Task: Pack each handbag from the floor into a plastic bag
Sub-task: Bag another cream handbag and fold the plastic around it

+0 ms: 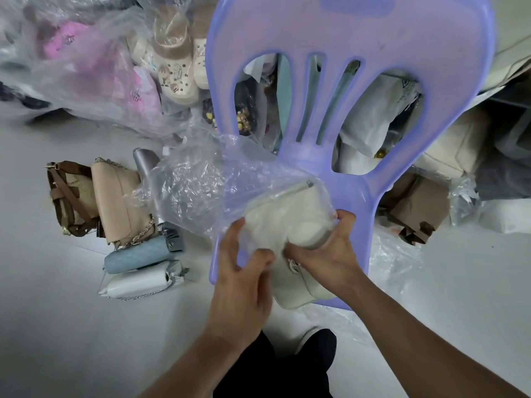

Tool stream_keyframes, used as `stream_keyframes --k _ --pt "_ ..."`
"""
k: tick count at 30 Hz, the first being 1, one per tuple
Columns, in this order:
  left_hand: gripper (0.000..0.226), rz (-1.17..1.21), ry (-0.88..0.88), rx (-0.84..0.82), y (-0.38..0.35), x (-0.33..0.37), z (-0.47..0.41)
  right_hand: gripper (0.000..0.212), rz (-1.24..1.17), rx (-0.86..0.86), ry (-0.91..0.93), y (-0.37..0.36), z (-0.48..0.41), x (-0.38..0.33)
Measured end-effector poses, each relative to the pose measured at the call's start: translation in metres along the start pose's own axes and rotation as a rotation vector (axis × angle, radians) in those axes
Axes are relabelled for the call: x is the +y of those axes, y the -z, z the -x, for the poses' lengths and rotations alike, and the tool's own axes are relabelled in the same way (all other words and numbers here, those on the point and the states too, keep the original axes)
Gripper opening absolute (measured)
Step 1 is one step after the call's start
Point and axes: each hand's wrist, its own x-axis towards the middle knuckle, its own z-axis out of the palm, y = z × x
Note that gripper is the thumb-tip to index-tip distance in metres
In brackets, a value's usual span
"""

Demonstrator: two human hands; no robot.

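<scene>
Head view: your left hand (244, 271) curls its fingers on the edge of the plastic bag (198, 191), and your right hand (327, 254) grips the cream handbag (287, 222). The handbag sits partly inside the plastic, over the purple chair (359, 33). More handbags (120, 202) lie huddled on the floor (57, 326) to your left.

Crinkly clear plastic bag (201, 179), glossy.

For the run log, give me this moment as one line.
step: bagging | left hand: holds plastic bag | right hand: grips cream handbag | cream handbag: partly inside plastic bag | floor: more handbags unpacked
</scene>
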Motion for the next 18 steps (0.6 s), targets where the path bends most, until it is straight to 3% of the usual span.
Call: stream_keyframes --k 3,7,9,13,14,16,18 --pt "0.009 -0.078 -0.184 -0.211 0.0 -0.006 0.01 0.1 -0.029 0.022 0.16 0.002 -0.007 0.009" --pt "0.016 -0.055 -0.227 -0.136 0.021 -0.013 0.011 0.083 -0.062 0.064 0.203 0.003 -0.016 0.011" --pt "0.02 0.021 -0.098 -0.06 0.031 -0.014 0.013 0.083 -0.07 0.07 0.201 0.002 -0.018 0.007" --pt "0.047 0.318 0.578 0.202 0.041 -0.004 0.001 0.091 -0.113 0.119 0.178 -0.003 -0.014 -0.005" --pt "0.057 0.368 0.706 0.178 0.042 -0.008 -0.008 0.092 -0.123 0.125 0.188 -0.006 -0.014 -0.007" --pt "0.072 0.474 0.763 -0.015 0.045 -0.019 -0.028 0.092 -0.127 0.127 0.216 -0.011 -0.014 -0.006" --pt "0.06 0.638 0.74 -0.262 0.045 -0.018 -0.048 0.09 -0.098 0.106 0.245 -0.014 -0.011 -0.005"
